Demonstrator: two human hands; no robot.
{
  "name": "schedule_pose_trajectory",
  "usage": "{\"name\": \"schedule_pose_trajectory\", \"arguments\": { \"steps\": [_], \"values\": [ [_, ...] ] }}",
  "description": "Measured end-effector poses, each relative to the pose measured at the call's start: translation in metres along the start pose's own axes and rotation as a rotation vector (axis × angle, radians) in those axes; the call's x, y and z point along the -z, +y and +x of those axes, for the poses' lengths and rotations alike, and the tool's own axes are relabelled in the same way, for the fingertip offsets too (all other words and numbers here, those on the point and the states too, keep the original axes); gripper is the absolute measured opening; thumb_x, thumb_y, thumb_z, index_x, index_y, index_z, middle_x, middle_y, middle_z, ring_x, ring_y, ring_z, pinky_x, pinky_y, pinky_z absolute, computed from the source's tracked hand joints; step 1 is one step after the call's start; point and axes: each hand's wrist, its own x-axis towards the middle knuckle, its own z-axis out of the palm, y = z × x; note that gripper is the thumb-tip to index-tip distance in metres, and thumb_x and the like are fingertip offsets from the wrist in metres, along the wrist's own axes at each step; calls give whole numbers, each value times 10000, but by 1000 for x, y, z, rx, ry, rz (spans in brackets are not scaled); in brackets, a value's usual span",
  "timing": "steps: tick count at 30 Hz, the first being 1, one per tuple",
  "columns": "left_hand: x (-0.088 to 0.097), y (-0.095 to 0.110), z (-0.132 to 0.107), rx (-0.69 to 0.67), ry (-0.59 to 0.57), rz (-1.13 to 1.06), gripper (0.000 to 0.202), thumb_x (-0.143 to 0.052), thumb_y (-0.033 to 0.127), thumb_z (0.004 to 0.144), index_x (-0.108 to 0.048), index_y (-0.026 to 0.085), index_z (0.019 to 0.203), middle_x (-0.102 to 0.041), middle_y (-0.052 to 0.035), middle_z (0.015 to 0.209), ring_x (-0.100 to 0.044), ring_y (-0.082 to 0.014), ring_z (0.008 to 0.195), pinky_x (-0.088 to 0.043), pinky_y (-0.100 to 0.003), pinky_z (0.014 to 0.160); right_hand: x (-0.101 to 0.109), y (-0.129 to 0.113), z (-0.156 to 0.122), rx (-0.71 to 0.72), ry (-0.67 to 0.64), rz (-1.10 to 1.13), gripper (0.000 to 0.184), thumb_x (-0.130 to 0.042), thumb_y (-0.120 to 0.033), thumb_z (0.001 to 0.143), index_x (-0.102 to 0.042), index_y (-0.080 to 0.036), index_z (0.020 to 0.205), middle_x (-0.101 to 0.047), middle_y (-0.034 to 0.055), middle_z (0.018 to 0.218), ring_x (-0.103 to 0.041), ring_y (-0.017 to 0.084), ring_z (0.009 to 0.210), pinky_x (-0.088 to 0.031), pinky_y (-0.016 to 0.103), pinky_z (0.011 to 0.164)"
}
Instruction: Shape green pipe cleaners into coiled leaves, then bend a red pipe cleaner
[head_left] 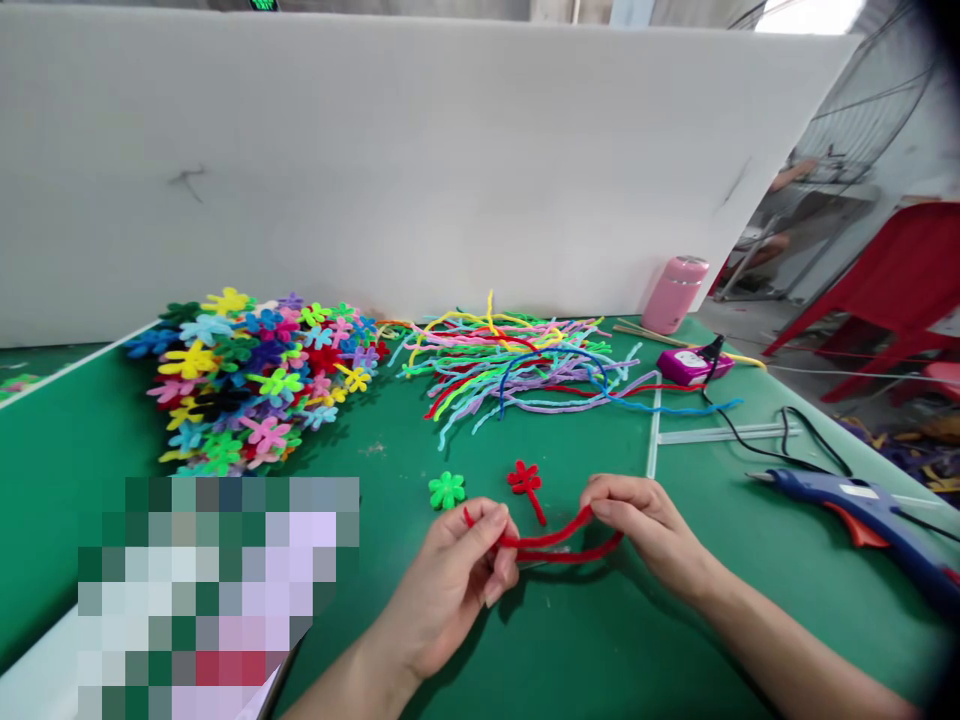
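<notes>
A red pipe cleaner [566,553] is stretched between my two hands above the green table. It is bent double, with two strands running side by side. My left hand [469,565] pinches it between thumb and fingers, and a short red end sticks up there. My right hand [637,515] grips the bend at the other side. Just beyond my hands lie a green pipe-cleaner flower [447,490] and a red pipe-cleaner flower [523,477] with a short stem.
A heap of colourful pipe-cleaner flowers [262,380] sits at the left, loose pipe cleaners [517,365] behind. To the right are a blue glue gun [840,495] with its cord, glue sticks [727,434], a purple box [686,366] and a pink bottle [675,295]. A white board [420,160] stands behind.
</notes>
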Motion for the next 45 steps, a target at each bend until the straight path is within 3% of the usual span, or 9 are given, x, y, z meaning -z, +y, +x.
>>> {"name": "schedule_pose_trajectory", "arguments": {
  "steps": [3, 8, 15, 19, 22, 30, 36, 42, 45],
  "values": [
    [-1, 2, 0, -1, -3, -25, 198, -563, 236, 803, -524, 145, 632, -521, 29, 482, -425, -46, 401, -259, -169, 429, -3, 2, 0, -33, 110, 121, 176, -556, -325, 776, -650, -183, 818, -509, -2, 665, -404, 116, 600, -315, 234, 550],
    [1, 13, 2, -145, -3, -131, 93, -611, 196, 763, -575, 147, 692, -598, 5, 574, -539, -90, 507, -375, -184, 504, -11, -2, 0, -69, 183, 433, 418, -575, -364, 771, -509, -235, 1162, -502, 72, 1077, -498, 144, 761, -399, 257, 634],
    [-9, 0, -5, -38, -121, -100, 9, -592, 151, 768, -587, 150, 760, -634, -20, 643, -596, -126, 567, -420, -234, 600, -34, -9, -13, -109, -183, 411, 289, -615, -365, 761, -629, -168, 972, -567, 11, 682, -501, 103, 588, -385, 232, 582],
    [-15, -6, -8, 6, -114, -27, 43, -572, 145, 778, -588, 146, 818, -613, -12, 671, -597, -131, 559, -420, -251, 608, -36, -8, -13, -93, -2, 297, 267, -582, -390, 784, -666, -140, 744, -485, -25, 541, -396, 73, 500, -318, 205, 499],
    [-14, -4, -7, -20, -30, 12, 73, -563, 137, 784, -598, 133, 848, -598, -5, 660, -576, -115, 560, -420, -243, 608, -32, -7, -12, -103, 97, 232, 266, -595, -395, 769, -676, -142, 761, -468, -32, 533, -362, 73, 506, -293, 200, 483],
    [-19, -7, -6, -84, 146, 80, 53, -624, 162, 739, -604, 133, 778, -598, 14, 569, -552, -103, 527, -412, -228, 595, -32, -10, -17, -70, 49, 221, 262, -582, -382, 777, -660, -166, 903, -590, 0, 649, -472, 111, 573, -399, 247, 580],
    [-21, -10, -7, -5, 59, 164, 106, -635, 217, 730, -603, 123, 768, -621, 1, 637, -568, -110, 496, -414, -249, 593, -33, -10, -18, -57, -83, 258, 236, -556, -376, 801, -633, -162, 864, -621, 23, 722, -544, 126, 623, -434, 263, 618],
    [-20, -12, -10, 117, -75, 419, 254, -506, 317, 820, -580, 124, 672, -577, 8, 585, -532, -81, 413, -366, -220, 507, -29, -9, -15, -60, -4, 231, 247, -573, -383, 786, -606, -144, 732, -559, -11, 613, -480, 88, 545, -390, 214, 536],
    [-21, -12, -11, 125, -27, 500, 292, -515, 355, 806, -536, 132, 618, -522, 31, 544, -388, -31, 338, -253, -188, 392, -28, -9, -14, -50, 21, 216, 255, -574, -388, 785, -602, -140, 731, -531, -15, 614, -459, 86, 548, -382, 212, 525]
  ]
}}
